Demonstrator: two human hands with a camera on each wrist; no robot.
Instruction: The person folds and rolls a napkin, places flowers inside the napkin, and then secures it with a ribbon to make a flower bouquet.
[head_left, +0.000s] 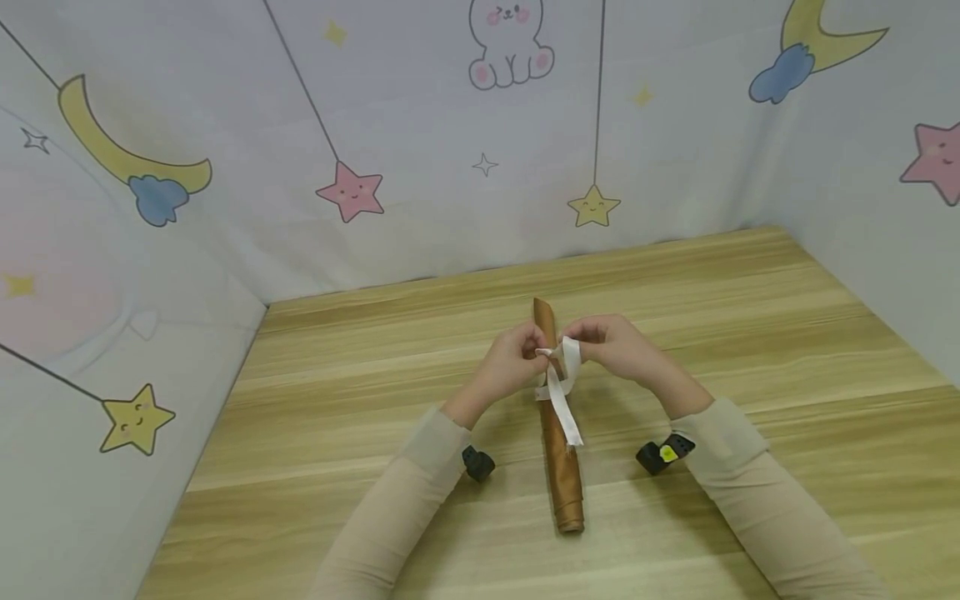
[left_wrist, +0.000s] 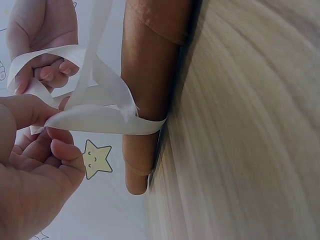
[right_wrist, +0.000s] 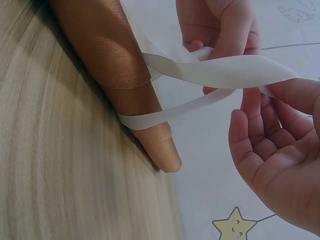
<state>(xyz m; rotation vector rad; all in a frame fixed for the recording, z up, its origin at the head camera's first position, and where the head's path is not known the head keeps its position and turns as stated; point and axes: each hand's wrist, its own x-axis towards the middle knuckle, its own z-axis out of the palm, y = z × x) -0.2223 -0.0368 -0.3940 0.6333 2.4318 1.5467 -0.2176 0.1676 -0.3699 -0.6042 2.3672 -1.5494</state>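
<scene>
A tight roll of shiny brown cloth (head_left: 564, 475) lies lengthwise on the wooden table, its far end pointing away. Around its upper part runs a white ribbon (head_left: 572, 360), with one tail hanging down over the roll. My left hand (head_left: 512, 358) pinches the ribbon between thumb and fingers just left of the roll. On the other side my right hand (head_left: 617, 346) pinches another stretch of ribbon, which bends into a loop. In the left wrist view the ribbon (left_wrist: 95, 120) is lifted off the brown roll (left_wrist: 150, 65) towards both hands.
The wood-grain table (head_left: 337, 433) meets a white cloth backdrop (head_left: 435, 225) printed with stars and moons at the back and sides. A black wrist camera sits on each wrist, one left (head_left: 477, 463) and one right (head_left: 663, 454), close above the table.
</scene>
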